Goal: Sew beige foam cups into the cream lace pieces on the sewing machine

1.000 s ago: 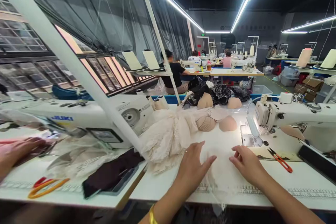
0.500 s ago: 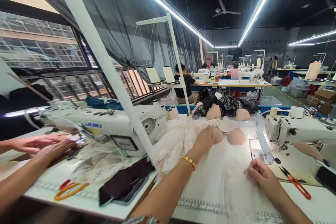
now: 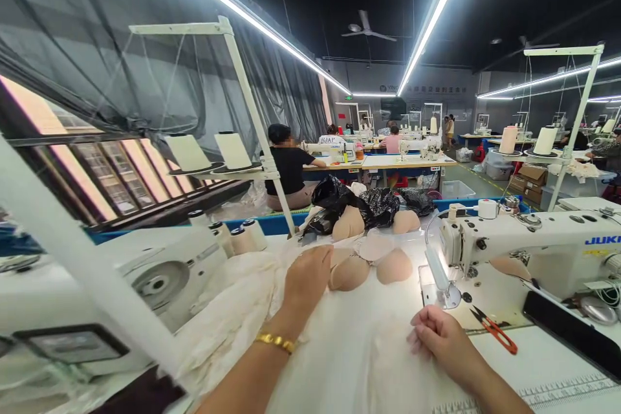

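Note:
My left hand (image 3: 306, 275), with a gold bracelet at the wrist, reaches over the table to the edge of the beige cups (image 3: 350, 270); its fingers are together at a cup's edge, and their grip is partly hidden. White lace fabric (image 3: 237, 301) lies heaped to its left. My right hand (image 3: 433, 331) has curled fingers at the edge of a sheer white piece (image 3: 395, 362) lying on the table. Another beige cup (image 3: 394, 266) lies beyond, between the hands.
A sewing machine (image 3: 543, 233) stands at the right, with orange-handled snips (image 3: 495, 330) and a black phone (image 3: 572, 336) before it. Another machine (image 3: 160, 272) and a white pole are at left. Black plastic bags (image 3: 378, 207) lie at the back.
The view has turned right, so the neighbouring person's hands are out of sight and more of the right machine shows. Both my hands stay near the same items.

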Available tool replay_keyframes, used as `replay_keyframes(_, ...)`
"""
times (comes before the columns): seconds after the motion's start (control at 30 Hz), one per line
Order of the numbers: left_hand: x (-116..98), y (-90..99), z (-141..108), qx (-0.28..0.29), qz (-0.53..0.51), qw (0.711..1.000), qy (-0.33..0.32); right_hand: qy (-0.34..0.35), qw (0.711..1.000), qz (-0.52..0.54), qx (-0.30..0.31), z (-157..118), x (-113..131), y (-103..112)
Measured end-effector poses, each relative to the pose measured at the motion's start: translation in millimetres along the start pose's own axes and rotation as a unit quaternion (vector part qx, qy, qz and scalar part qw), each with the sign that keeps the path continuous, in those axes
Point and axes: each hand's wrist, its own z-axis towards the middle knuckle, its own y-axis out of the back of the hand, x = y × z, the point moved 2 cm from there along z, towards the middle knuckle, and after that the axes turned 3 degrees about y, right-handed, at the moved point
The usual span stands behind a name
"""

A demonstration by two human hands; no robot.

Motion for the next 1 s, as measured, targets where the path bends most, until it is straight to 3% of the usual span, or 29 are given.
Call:
replay_keyframes(0.1,-11,13.0,-22,-0.017,-0.057,0.998,0.003,0.001,1.000,0.004,-0.006,0,1,1)
replay_keyframes(0.17,-22,15.2,-43,0.041,-0.146,0.988,0.009,-0.001,1.000,0.011,-0.010,1,1,1)
replay_keyframes(0.27,-39,13.3,-76,0.170,-0.258,0.951,0.026,-0.006,1.000,0.014,-0.013,-1,6,2)
replay_keyframes(0.37,-54,13.4,-97,0.225,-0.284,0.932,0.029,-0.009,1.000,0.009,-0.020,-5,13,4)
replay_keyframes(0.63,-68,-0.4,-104,0.260,-0.260,0.930,0.011,0.007,1.000,-0.011,-0.017,-8,15,3)
replay_keyframes(0.8,-77,-5.1,-102,0.264,-0.207,0.938,-0.092,0.039,0.996,-0.078,-0.028,-7,9,-7)
replay_keyframes(0.9,-89,-2.0,-99,0.370,-0.255,0.878,-0.164,0.061,0.991,-0.117,0.007,-12,15,-11)
replay_keyframes(1.0,-98,-0.7,-95,0.494,-0.289,0.802,-0.171,0.079,0.987,-0.130,0.050,-21,30,-5)
